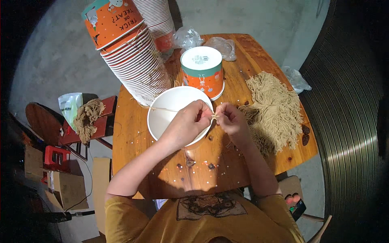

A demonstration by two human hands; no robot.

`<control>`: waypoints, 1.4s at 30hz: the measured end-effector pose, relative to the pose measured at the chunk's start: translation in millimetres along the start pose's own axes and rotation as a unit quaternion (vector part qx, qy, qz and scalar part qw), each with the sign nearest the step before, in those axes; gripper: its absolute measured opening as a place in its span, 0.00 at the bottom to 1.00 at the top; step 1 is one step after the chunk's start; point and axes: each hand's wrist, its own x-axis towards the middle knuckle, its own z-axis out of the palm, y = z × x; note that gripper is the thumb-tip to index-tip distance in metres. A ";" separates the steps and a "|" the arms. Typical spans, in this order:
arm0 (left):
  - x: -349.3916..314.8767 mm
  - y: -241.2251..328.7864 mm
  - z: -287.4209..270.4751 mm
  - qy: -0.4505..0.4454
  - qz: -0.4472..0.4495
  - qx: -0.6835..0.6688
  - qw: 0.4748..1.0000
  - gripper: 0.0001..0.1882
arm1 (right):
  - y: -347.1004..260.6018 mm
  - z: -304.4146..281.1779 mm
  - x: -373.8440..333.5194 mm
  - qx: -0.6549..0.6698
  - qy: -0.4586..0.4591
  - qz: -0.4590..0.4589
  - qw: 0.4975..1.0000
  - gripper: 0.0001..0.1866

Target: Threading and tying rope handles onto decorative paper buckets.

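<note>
A white-lined paper bucket point(160, 121) sits on the table with its mouth facing up. A beige cord point(164, 109) runs from its left rim across the opening to my hands. My left hand point(187, 123) is over the bucket, thumb and fingers pinched on the cord. Just off the right rim, my right hand point(231, 121) pinches the same cord. A small looped tangle or knot point(214, 116) shows between the fingertips; its exact form is too small to tell. Right of my right hand lies a large heap of beige cords point(277, 111).
Behind the bucket stands an upside-down orange and green paper bucket point(202, 77). A tall leaning stack of nested buckets point(135, 67) rises at the left back, cords draped along it. Crumpled clear plastic point(188, 38) lies at the back. Small coloured dots dot the wooden table point(243, 174).
</note>
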 end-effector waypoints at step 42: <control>0.7 -1.4 3.8 0.034 0.013 0.003 0.999 0.06 | -13.3 4.9 -9.7 -0.172 0.011 -0.096 0.980 0.08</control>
